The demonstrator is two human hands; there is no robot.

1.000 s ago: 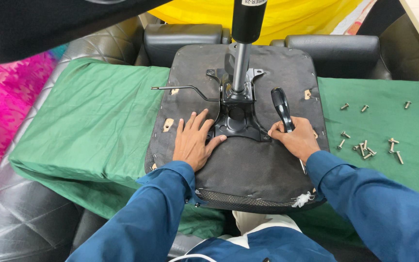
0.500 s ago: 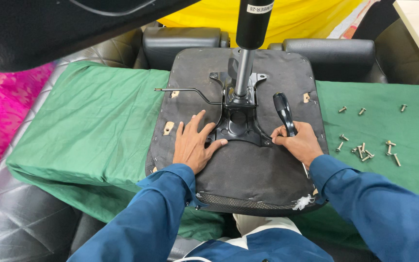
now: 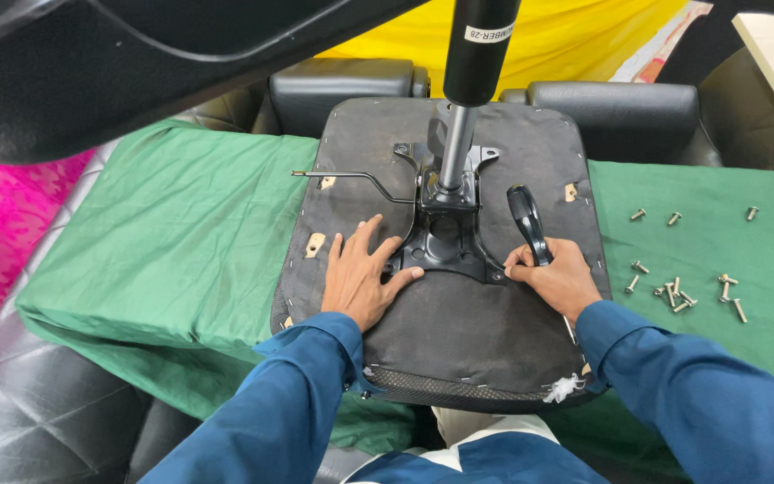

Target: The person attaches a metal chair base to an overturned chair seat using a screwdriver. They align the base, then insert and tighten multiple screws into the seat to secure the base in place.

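An upturned black chair seat (image 3: 459, 332) lies on a green cloth (image 3: 181, 233). A black metal mechanism plate (image 3: 445, 246) with an upright gas cylinder (image 3: 477, 54) is set on its middle. My left hand (image 3: 360, 278) lies flat on the seat, fingers spread, fingertips touching the plate's left edge. My right hand (image 3: 557, 280) is curled at the plate's right corner, fingers closed around the lower end of a black lever handle (image 3: 526, 220). A thin bent metal rod (image 3: 351, 177) sticks out to the left of the plate.
Several loose silver screws (image 3: 683, 291) lie scattered on the cloth to the right. Black leather cushions (image 3: 620, 99) sit behind the seat, a pink fabric (image 3: 2, 224) at left, a yellow cloth (image 3: 575, 36) at the back, and a dark chair part (image 3: 136, 63) overhangs the upper left.
Both hands stay where they were on the seat and by the lever. Only the view has shifted slightly.
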